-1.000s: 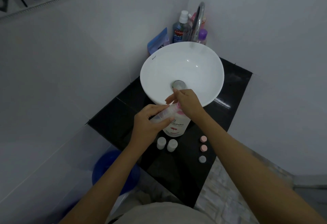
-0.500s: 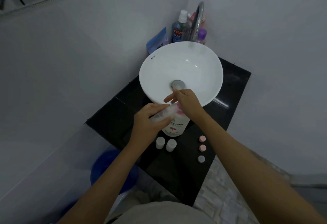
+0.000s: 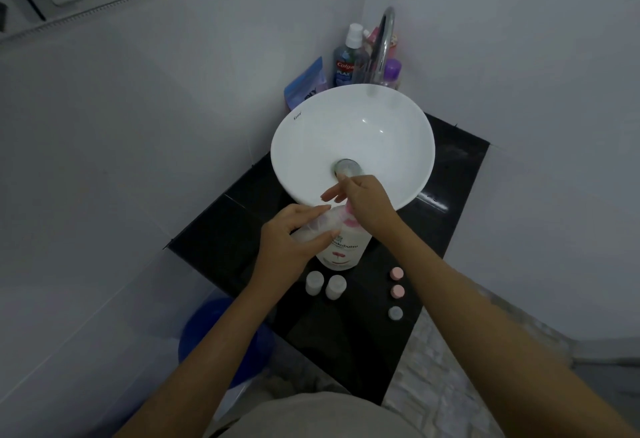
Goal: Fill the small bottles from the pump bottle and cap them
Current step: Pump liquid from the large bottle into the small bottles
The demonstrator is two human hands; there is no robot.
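Observation:
A white pump bottle with pink print stands on the black counter, just in front of the basin. My right hand rests on its pink pump head, which is mostly hidden. My left hand holds a small clear bottle tilted against the pump's spout. Two small white bottles stand uncapped in front of the pump bottle. To their right lie three loose caps: two pink caps and one grey cap.
A round white basin fills the back of the counter, with a chrome tap over it. Mouthwash and other bottles crowd the corner behind. A blue bucket sits on the floor at lower left. Tiled walls close both sides.
Both hands hold much the same pose at the pump bottle. The index finger of my right hand has lifted and spread a little.

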